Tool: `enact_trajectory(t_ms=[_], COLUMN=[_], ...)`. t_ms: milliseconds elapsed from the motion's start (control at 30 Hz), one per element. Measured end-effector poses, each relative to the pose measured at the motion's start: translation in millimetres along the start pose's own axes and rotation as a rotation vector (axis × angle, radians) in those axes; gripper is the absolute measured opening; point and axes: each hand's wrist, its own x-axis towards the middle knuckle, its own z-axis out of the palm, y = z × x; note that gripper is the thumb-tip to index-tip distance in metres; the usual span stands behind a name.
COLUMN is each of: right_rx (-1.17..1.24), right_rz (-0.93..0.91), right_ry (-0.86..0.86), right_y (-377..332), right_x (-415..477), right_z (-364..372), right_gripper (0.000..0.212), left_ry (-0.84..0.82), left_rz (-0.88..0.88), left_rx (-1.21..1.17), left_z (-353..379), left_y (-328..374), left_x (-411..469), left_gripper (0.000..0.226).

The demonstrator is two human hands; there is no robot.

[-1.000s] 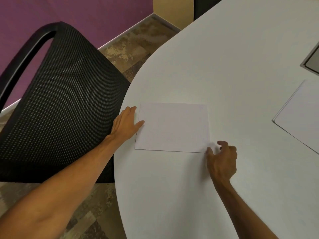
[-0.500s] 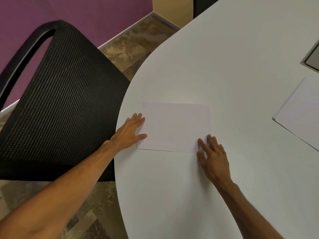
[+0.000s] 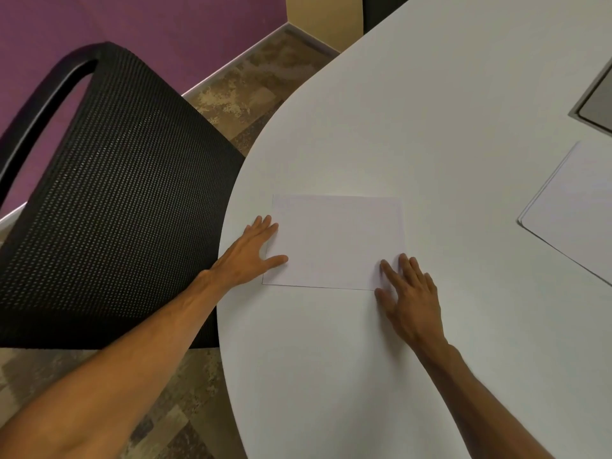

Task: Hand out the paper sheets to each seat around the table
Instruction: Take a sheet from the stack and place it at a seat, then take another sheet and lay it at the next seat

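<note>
A single white paper sheet [image 3: 336, 241] lies flat on the white table [image 3: 414, 111], close to the rounded edge in front of a black mesh chair [image 3: 109, 207]. My left hand [image 3: 251, 251] rests flat at the sheet's left edge, fingers spread, thumb on the paper. My right hand [image 3: 409, 293] lies flat on the sheet's near right corner with its fingers apart. Neither hand grips anything. A stack of further white sheets [image 3: 576, 210] sits on the table at the right.
A grey recessed panel [image 3: 596, 104] is set into the table at the far right. The chair stands tight against the table edge. A purple wall [image 3: 132, 24] and patterned floor [image 3: 245, 94] lie beyond it.
My right hand went from curled at the sheet's near right corner to lying flat on it with fingers spread. My left hand flattened against the left edge. The sheet stays put.
</note>
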Motion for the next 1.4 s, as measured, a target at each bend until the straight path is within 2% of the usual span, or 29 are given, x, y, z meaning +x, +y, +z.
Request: enact_trajectory(t_ms=[100, 267, 567, 700, 833, 1033, 1400], right_rx=[0.009, 0.012, 0.083, 0.128, 0.160, 0.215, 0.519], right_rz=[0.030, 0.058, 0.158, 0.226, 0.315, 0.453, 0.709], right_ry=[0.027, 0.071, 0.202, 0.238, 0.281, 0.280, 0.446], right_y=[0, -1, 12, 37, 74, 137, 250], right_x=[-2, -7, -41, -60, -80, -99, -73], right_z=[-4, -18, -78, -104, -130, -157, -181], right_gripper=[0.066, 0.070, 0.067, 0.065, 0.062, 0.060, 0.047], left_ry=[0.077, 0.153, 0.102, 0.054, 0.071, 0.057, -0.023], left_rz=[0.018, 0.100, 0.204, 0.225, 0.255, 0.175, -0.098], left_rx=[-0.099, -0.102, -0.300, -0.311, -0.360, -0.490, -0.633], left_z=[-5, 1, 25, 38, 47, 69, 119], left_y=[15, 57, 172, 219, 268, 337, 429], left_x=[-5, -23, -32, -26, -11, 30, 133], left_gripper=[0.085, 0.077, 0.060, 0.060, 0.046, 0.033, 0.037])
